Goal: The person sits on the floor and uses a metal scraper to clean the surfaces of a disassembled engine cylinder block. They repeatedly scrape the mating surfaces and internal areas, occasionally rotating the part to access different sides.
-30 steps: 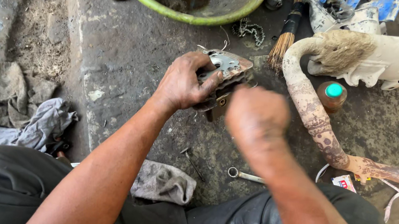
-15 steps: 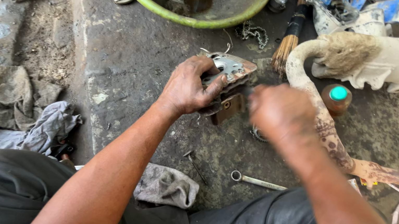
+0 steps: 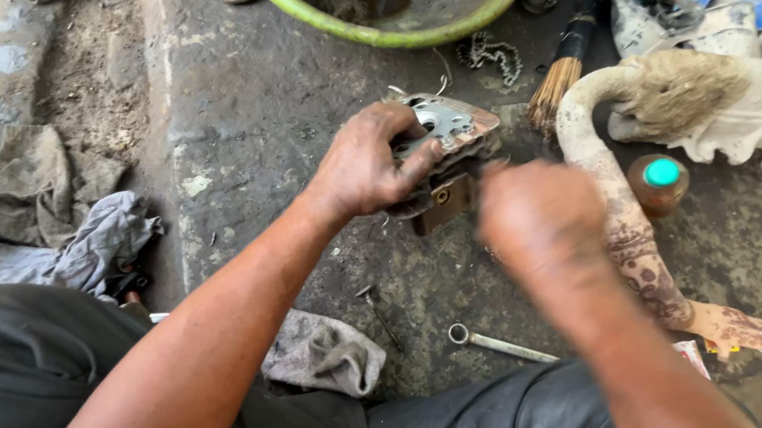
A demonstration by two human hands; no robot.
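seen from above, a person sits on a grimy concrete floor [image 3: 245,113]. the left hand [image 3: 370,164] is wrapped around a finned metal engine part [image 3: 448,138], propping it on the floor just in front of the knees. the right hand [image 3: 534,212] is motion-blurred and pressed against the part's right side; whether it holds anything cannot be told. a green basin [image 3: 368,31] is cut off at the top edge. a rusty exhaust pipe [image 3: 615,229] curves on the right, and a small spanner [image 3: 497,343] lies near the right forearm.

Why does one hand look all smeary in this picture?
In the head view, the right hand is motion-blurred, soft at its edges, while the left hand gripping the finned metal engine part looks sharp; soft daylight, no harsh glare.
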